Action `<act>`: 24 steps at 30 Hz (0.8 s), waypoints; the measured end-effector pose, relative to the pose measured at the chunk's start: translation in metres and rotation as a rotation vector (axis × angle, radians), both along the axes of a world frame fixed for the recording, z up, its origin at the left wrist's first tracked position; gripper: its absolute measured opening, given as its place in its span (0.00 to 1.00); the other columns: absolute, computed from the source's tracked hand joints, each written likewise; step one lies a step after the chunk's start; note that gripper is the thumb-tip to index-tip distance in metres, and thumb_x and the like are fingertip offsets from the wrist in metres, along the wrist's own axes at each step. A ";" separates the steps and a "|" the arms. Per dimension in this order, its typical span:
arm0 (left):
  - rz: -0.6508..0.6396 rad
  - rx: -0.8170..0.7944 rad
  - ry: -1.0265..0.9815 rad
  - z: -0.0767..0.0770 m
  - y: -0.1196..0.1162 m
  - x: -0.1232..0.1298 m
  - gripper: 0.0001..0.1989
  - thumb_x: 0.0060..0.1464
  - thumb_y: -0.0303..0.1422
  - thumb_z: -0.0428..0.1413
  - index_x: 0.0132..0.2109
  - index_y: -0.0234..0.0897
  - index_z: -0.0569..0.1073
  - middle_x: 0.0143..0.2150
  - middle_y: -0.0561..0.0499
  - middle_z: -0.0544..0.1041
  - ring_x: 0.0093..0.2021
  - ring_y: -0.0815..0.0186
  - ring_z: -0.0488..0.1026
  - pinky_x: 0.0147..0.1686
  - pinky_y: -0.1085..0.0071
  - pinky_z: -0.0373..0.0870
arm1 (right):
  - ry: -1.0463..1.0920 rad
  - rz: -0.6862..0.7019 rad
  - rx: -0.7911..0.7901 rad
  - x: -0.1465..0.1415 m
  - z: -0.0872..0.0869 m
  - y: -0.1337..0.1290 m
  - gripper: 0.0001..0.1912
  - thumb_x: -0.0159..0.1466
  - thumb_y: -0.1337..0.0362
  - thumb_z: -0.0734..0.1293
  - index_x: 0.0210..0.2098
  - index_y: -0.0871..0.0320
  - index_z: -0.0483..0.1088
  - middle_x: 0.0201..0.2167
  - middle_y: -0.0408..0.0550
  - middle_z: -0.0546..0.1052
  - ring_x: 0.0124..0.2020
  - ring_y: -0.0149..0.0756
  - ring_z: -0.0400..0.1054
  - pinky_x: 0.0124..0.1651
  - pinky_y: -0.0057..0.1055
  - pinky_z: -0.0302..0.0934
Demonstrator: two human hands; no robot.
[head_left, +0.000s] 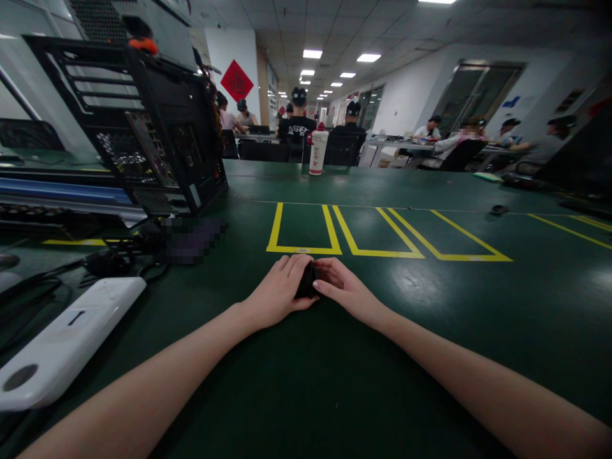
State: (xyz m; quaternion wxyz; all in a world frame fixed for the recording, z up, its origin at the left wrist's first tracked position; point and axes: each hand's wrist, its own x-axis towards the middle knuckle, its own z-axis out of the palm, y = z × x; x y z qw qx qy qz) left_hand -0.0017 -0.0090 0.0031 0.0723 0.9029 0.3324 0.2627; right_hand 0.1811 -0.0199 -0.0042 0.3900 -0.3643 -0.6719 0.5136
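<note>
A small black object (pixel 306 285) is between my two hands, low over the green table (pixel 306 382); most of it is covered, so its kind does not show. My left hand (pixel 280 285) wraps around its left side, fingers over the top and thumb below. From the right, my right hand (pixel 347 288) closes on it with bent fingers and thumb at its edge. Just beyond the hands, yellow tape outlines (pixel 303 250) mark the tabletop.
At the left stand a black computer case (pixel 172 140), tangled dark cables (pixel 119 255) and a long white device (pixel 71 338). Farther back is a white bottle with a red lid (pixel 318 152). A small black ring-shaped thing (pixel 498 209) lies right. Several people sit beyond the table.
</note>
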 end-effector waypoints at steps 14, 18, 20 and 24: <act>0.005 0.021 0.017 -0.001 0.001 0.002 0.27 0.48 0.35 0.56 0.53 0.37 0.54 0.50 0.44 0.64 0.49 0.56 0.62 0.49 0.57 0.61 | 0.026 0.019 0.075 -0.001 -0.003 0.000 0.11 0.59 0.64 0.63 0.42 0.53 0.59 0.42 0.45 0.66 0.46 0.35 0.63 0.49 0.38 0.60; 0.000 0.006 0.011 0.000 0.001 0.001 0.27 0.48 0.35 0.56 0.53 0.37 0.54 0.50 0.44 0.64 0.48 0.57 0.63 0.49 0.58 0.61 | -0.035 -0.003 0.057 -0.002 -0.001 -0.001 0.15 0.60 0.63 0.62 0.46 0.54 0.58 0.44 0.47 0.66 0.48 0.36 0.62 0.52 0.40 0.58; 0.000 0.011 0.009 -0.001 0.001 0.001 0.28 0.48 0.34 0.56 0.53 0.37 0.53 0.50 0.44 0.64 0.48 0.57 0.62 0.49 0.57 0.61 | -0.054 -0.003 0.041 -0.001 -0.001 -0.001 0.15 0.59 0.63 0.62 0.46 0.54 0.59 0.44 0.47 0.66 0.47 0.36 0.63 0.53 0.41 0.57; 0.007 0.014 0.025 -0.004 0.002 0.000 0.29 0.47 0.33 0.57 0.54 0.37 0.53 0.50 0.44 0.64 0.48 0.57 0.63 0.49 0.57 0.61 | -0.001 0.037 0.063 -0.001 -0.001 -0.001 0.17 0.56 0.66 0.66 0.45 0.54 0.59 0.44 0.46 0.66 0.47 0.35 0.63 0.54 0.40 0.57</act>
